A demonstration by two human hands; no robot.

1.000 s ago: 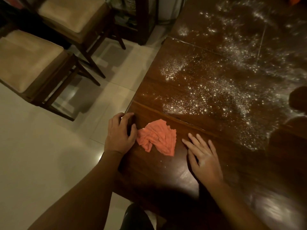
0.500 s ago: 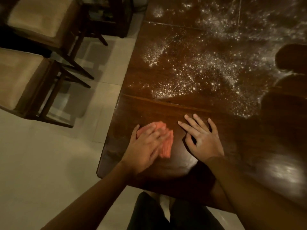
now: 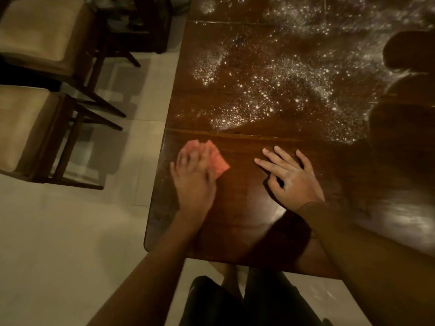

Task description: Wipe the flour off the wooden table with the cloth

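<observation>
Our left hand (image 3: 193,175) and right hand (image 3: 294,182) are bare, with nothing worn on the fingers or wrists that we can make out. The left forearm (image 3: 150,267) and the right forearm (image 3: 364,255) are bare too, from the wrist to the picture's edge. On the back of the right hand we carry pale, powdery smudges, thickest near the knuckles and in the web beside the thumb. The left hand shows blurred, so any marks on it are lost to us. Low in the view our two legs are covered by a dark, near-black garment (image 3: 259,302), parted by a narrow gap; its cloth and cut are too dim to tell.
</observation>
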